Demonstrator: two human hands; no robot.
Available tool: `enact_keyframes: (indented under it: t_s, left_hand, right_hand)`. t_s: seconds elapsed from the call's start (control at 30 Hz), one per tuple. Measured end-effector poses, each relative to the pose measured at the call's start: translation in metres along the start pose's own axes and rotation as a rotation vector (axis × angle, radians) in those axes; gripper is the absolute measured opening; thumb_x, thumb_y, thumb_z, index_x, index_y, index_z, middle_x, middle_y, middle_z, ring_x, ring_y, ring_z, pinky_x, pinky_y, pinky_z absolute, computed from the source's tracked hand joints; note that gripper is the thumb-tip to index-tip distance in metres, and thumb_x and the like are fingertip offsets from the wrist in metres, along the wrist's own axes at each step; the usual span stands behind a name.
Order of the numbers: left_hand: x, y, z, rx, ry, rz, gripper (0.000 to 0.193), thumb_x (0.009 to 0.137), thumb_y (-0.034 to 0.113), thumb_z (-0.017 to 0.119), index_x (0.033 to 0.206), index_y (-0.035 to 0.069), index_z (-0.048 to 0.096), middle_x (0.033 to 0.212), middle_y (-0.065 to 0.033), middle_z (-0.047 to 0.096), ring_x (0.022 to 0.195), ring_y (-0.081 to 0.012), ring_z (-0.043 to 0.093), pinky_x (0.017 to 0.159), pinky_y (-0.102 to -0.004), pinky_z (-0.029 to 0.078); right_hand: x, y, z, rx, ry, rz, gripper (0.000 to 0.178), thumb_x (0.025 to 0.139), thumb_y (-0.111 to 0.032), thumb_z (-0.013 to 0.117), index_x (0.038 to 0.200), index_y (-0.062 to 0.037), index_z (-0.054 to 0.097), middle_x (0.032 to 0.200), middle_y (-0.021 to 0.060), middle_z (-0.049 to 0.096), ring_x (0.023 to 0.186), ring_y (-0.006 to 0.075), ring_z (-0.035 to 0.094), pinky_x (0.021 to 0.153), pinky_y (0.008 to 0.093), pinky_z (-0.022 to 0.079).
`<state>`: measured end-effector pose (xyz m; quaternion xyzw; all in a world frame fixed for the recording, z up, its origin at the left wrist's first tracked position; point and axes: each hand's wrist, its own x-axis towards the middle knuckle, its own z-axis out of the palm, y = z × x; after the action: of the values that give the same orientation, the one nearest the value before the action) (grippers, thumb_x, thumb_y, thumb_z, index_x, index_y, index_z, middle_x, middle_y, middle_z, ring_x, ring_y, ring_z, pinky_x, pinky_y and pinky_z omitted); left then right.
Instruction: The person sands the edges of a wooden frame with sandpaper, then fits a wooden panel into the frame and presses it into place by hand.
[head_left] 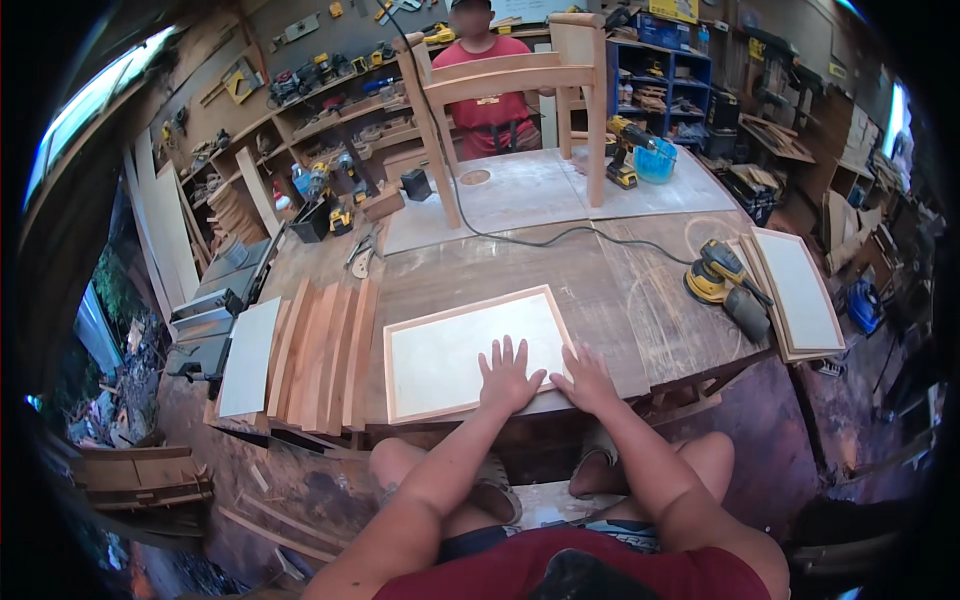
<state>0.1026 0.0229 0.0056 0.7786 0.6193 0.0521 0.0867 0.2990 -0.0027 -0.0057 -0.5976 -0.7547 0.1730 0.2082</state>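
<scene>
A shallow wooden tray (430, 355) with a white panel and a thin raised wood rim lies flat on the workbench in front of me. My left hand (510, 378) rests on the panel near its close edge, fingers spread. Over the tray's right rim lies my right hand (586, 380), its fingers stretched out and its thumb close to my left thumb. Neither hand grips anything. Part of the near right corner is hidden under my hands.
Wooden strips (328, 345) and a white board (250, 358) lie left of the tray. To the right are an orbital sander (712, 275) with its cord and stacked framed panels (800, 290). Behind stand a wooden frame (515, 80), a cordless drill (625, 155), a blue bucket (655, 162) and a person (490, 115).
</scene>
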Motion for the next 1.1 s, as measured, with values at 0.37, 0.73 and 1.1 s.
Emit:
enact_keyframes:
  t_s: [0.37, 0.73, 1.1]
  left_hand:
    - [0.0, -0.001, 0.003, -0.031, 0.031, -0.005, 0.081, 0.095, 0.059, 0.048, 0.158, 0.013, 0.028, 0.164, -0.021, 0.02, 0.153, -0.0398, 0.013, 0.12, -0.0617, 0.006]
    - [-0.002, -0.003, 0.0, -0.023, 0.024, 0.052, 0.08, 0.096, 0.061, 0.046, 0.158, 0.014, 0.028, 0.164, -0.0215, 0.019, 0.153, -0.0411, 0.012, 0.12, -0.0629, 0.007]
    - [-0.002, -0.003, -0.003, -0.006, -0.027, 0.032, 0.081, 0.095, 0.061, 0.044, 0.159, 0.015, 0.026, 0.165, -0.0212, 0.017, 0.153, -0.0402, 0.01, 0.121, -0.0613, 0.006]
  right_hand:
    - [-0.01, 0.007, -0.003, -0.057, -0.119, 0.032, 0.079, 0.096, -0.059, 0.052, 0.151, -0.0043, 0.039, 0.154, 0.0267, 0.037, 0.146, 0.0405, 0.03, 0.121, 0.0499, 0.02]
    - [0.005, 0.007, 0.001, 0.004, -0.095, 0.059, 0.079, 0.095, -0.058, 0.054, 0.151, -0.0039, 0.039, 0.156, 0.0286, 0.032, 0.148, 0.0427, 0.027, 0.121, 0.0508, 0.019]
    - [0.162, 0.019, 0.012, -0.045, -0.032, 0.062, 0.088, 0.095, -0.065, 0.047, 0.155, -0.0034, 0.029, 0.158, 0.0278, 0.029, 0.148, 0.0402, 0.027, 0.121, 0.0501, 0.02]
